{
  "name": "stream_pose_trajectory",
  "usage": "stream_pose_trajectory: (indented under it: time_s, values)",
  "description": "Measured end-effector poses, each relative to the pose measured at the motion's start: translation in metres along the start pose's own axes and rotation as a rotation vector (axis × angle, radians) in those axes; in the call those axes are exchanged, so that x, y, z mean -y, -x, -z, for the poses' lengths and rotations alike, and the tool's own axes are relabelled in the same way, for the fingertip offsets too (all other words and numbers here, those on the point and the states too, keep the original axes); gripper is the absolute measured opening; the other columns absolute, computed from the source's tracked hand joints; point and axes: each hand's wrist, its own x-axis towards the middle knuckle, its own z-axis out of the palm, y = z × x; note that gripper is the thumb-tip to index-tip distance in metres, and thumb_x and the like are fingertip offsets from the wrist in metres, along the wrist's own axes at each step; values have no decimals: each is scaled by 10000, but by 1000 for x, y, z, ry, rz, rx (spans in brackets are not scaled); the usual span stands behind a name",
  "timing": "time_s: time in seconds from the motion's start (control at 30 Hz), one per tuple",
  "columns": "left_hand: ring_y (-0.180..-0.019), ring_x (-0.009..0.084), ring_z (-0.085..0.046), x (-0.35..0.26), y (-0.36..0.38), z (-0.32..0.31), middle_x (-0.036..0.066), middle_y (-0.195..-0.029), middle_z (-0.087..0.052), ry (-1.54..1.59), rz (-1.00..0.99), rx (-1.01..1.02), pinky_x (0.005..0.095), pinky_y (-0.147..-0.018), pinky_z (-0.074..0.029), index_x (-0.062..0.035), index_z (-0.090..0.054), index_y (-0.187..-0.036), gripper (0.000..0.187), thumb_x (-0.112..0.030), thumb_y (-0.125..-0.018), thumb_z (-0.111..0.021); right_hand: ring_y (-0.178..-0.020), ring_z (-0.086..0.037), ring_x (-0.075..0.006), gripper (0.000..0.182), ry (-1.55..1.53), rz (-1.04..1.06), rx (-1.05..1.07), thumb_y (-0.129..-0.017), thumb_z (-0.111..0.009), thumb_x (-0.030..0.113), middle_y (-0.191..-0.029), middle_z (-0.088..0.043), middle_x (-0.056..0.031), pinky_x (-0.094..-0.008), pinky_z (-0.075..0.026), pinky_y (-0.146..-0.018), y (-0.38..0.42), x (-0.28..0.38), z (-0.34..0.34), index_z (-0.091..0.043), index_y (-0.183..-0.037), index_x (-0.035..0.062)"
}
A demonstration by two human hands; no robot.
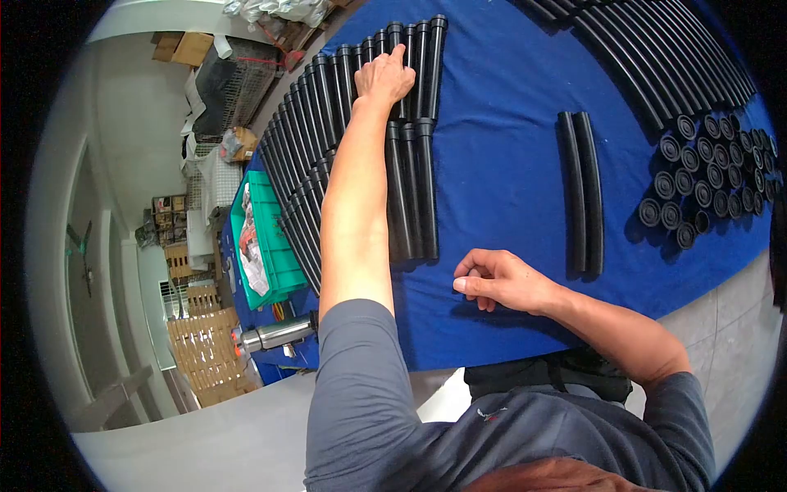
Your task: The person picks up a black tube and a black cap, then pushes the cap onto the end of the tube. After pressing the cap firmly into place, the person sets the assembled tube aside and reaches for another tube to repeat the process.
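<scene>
My left grip (pixel 385 79), whether closed I cannot tell, is touching a capped black tube (pixel 395 29) lying lengthwise away from me on the desk (pixel 500 123), while my right grip (pixel 510 283) is hovering well apart, loosely open, empty.

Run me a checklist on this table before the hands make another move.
1. Right hand free: ok, loosely curled over the blue cloth, with no object visible in it.
2. Left hand clear of the capped tubes: not ok, it is over the far row's ends; whether its grip is closed on one, cannot tell.
3. Loose pair of tubes side by side: ok.
4. Wide end pieces on that pair: not ok, none show.
5. Round black parts apart from the loose pair: ok, grouped to its right.
6. Near row of tubes complete: cannot tell, the left forearm hides part.
</scene>
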Motion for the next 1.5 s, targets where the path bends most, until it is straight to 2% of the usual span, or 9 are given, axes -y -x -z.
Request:
stream_pose_trajectory:
  time_s: [0.47, 0.63, 0.7, 0.83, 1.0, 1.03, 1.1, 1.3, 1.5]
  values:
    - [-1146, 425, -657, 5, 13, 5, 205, -1307, -651, -57, -25, 4, 553, -989, -514, -251, -500, -1490, 567, -468, -966, -498, -645, -634, -127, 380, 36, 22, 11, -965, -707, 352, -795, -651, -58, -289, -543, -572, 4, 4, 2, -653, -1074, -8]
    - [-1022, 393, -704, -43, 51, 27, 181, -1142, -717, 200, -162, -276, 499, -871, -565, -135, -606, -1325, 439, -374, -957, -620, -644, -647, -136, 259, 172, 20, 85, -938, -696, 244, -785, -670, -58, -299, -544, -558, 3, -1, -2, -674, -1001, -7]
    - [-959, 349, -720, -83, 88, 33, 149, -1091, -726, 381, -392, -348, 468, -822, -579, -139, -641, -1258, 363, -315, -940, -650, -635, -660, -149, 246, 244, 23, 142, -925, -697, 234, -776, -683, -73, -308, -546, -551, 4, -1, -4, -679, -968, -7]
    - [-700, 273, -670, -163, 168, 43, 118, -803, -667, 771, -556, -165, 379, -634, -533, -89, -673, -1134, 263, -206, -899, -698, -614, -681, -182, 249, 488, 69, 222, -906, -706, 237, -756, -697, -104, -324, -556, -545, 2, -8, -6, -685, -929, -10]
    - [-644, 285, -628, -204, 212, 46, 96, -708, -583, 790, -433, 84, 433, -631, -507, -77, -595, -1065, 334, -298, -847, -718, -594, -675, -195, 262, 488, 181, 215, -888, -712, 225, -739, -691, -99, -328, -527, -504, -3, -23, -7, -678, -927, -32]
    - [-677, 318, -650, -209, 213, 47, 107, -731, -617, 744, -345, 185, 451, -661, -520, -60, -536, -1078, 419, -327, -818, -729, -589, -670, -192, 258, 471, 191, 229, -888, -709, 217, -736, -687, -99, -330, -528, -505, -4, -24, -6, -673, -939, -34]
    - [-954, 461, -700, -215, 211, 57, 262, -1003, -712, 699, -187, 369, 539, -863, -545, -19, -478, -1171, 518, -356, -829, -672, -578, -658, -186, 251, 430, 210, 260, -888, -701, 200, -730, -679, -98, -334, -528, -506, -3, -22, -7, -664, -963, -37]
    - [-955, 496, -695, -211, 196, 50, 352, -977, -689, 550, -75, 310, 547, -848, -556, 55, -430, -1201, 647, -364, -790, -701, -575, -657, -168, 289, 500, 186, 273, -913, -692, 221, -760, -707, -99, -337, -551, -542, -1, -16, -5, -693, -1092, -6]
    - [-873, 538, -687, -198, 192, 32, 367, -896, -685, 582, -70, 111, 588, -837, -557, 33, -427, -1196, 580, -279, -782, -687, -599, -666, -159, 332, 468, 192, 241, -934, -707, 240, -800, -718, -102, -331, -559, -559, 1, -14, -7, -683, -1141, -18]
